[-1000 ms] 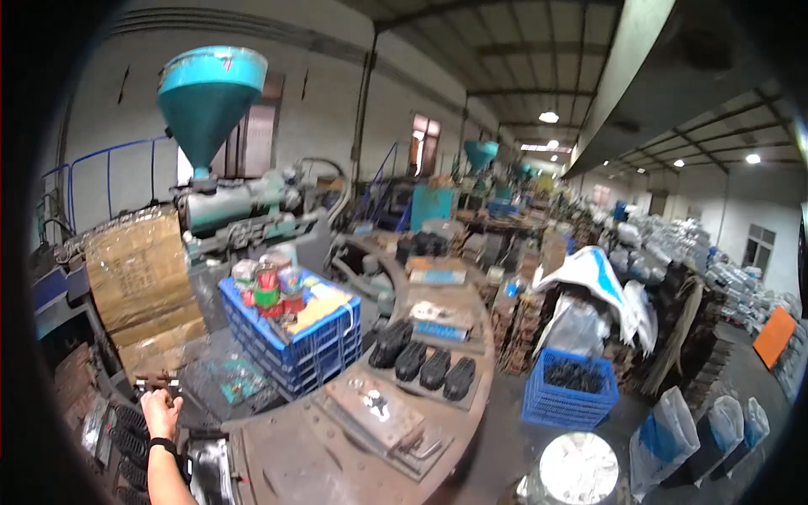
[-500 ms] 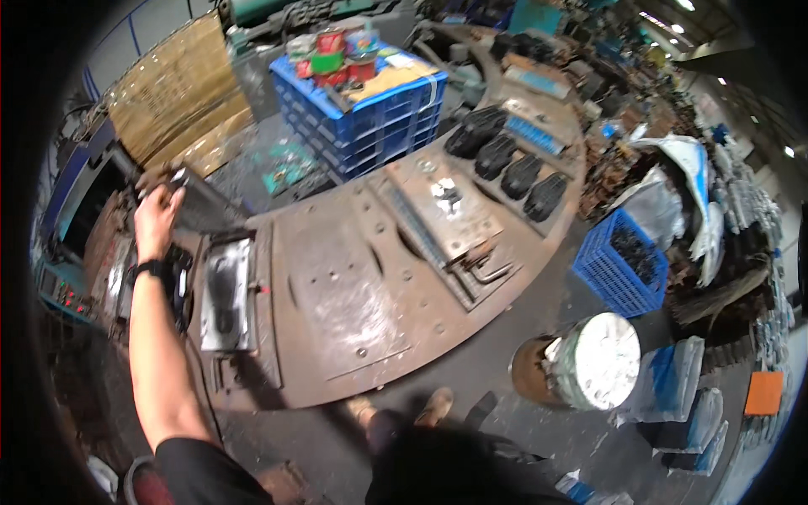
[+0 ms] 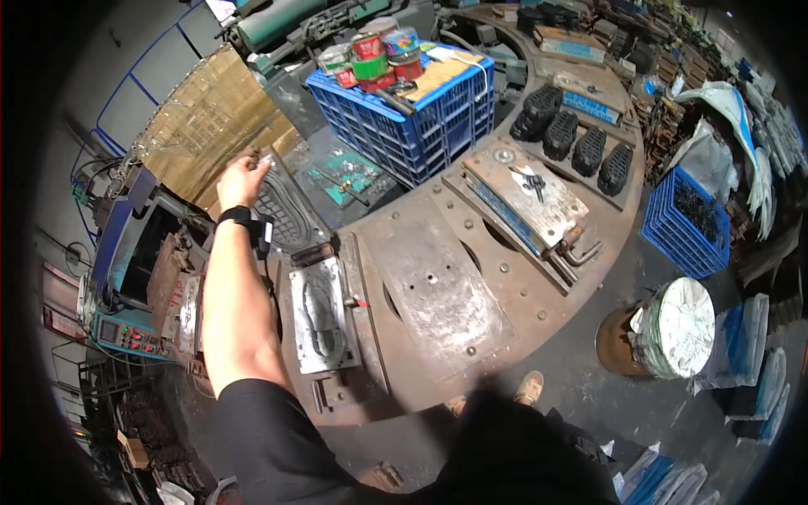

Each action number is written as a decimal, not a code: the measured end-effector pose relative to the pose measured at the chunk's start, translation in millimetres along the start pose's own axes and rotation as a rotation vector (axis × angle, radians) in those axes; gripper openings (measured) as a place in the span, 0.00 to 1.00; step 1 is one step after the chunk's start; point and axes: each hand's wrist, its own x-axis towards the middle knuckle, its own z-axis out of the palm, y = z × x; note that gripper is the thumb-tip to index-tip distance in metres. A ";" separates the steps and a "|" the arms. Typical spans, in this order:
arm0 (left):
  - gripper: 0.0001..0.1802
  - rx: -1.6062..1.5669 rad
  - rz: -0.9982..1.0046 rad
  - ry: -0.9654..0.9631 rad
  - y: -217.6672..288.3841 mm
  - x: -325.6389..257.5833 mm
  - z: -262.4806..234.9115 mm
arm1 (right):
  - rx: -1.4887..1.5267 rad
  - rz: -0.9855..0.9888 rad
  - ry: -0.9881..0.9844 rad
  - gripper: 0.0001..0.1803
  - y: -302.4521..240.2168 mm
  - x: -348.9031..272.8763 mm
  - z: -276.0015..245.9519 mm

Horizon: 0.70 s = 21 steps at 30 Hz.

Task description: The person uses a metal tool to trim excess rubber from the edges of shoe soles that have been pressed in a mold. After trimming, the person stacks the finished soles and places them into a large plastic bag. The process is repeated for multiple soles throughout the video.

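Observation:
At the left, my left hand grips the top corner of a raised metal mould lid, its fingers closed round the edge. The lid stands tilted up, and a shoe-sole tread pattern shows on its inner face. Below it lies the lower mould half, a silvery block with a sole-shaped cavity. A black band circles my left wrist. My right hand is out of view.
A curved steel table bears a closed mould with handles and several black soles. Behind stands a blue crate topped with tins. A control panel is at left; a white-lidded drum and blue basket at right.
My view has swung, so the table and mould sit further right in the picture. My left hand stays at the lid's top edge; the lid's tread face now shows clearly.

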 end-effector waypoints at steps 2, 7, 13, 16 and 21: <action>0.31 0.052 0.008 0.019 2.0 1.4 -0.2 | 0.030 -0.004 0.008 0.19 7.2 -6.8 12.4; 0.28 0.110 0.067 0.137 14.3 -31.5 -16.7 | 0.154 -0.125 -0.043 0.19 -0.1 1.4 47.3; 0.24 0.021 0.120 0.157 21.4 -147.9 -69.0 | 0.040 -0.648 -0.062 0.12 -144.6 80.7 103.4; 0.27 0.003 0.198 0.203 13.0 -221.4 -96.9 | -0.051 -0.722 -0.212 0.14 -257.5 29.4 134.3; 0.25 -0.162 0.253 0.015 -8.7 -346.3 -107.0 | -0.496 -1.218 -0.463 0.17 -343.1 -8.4 195.7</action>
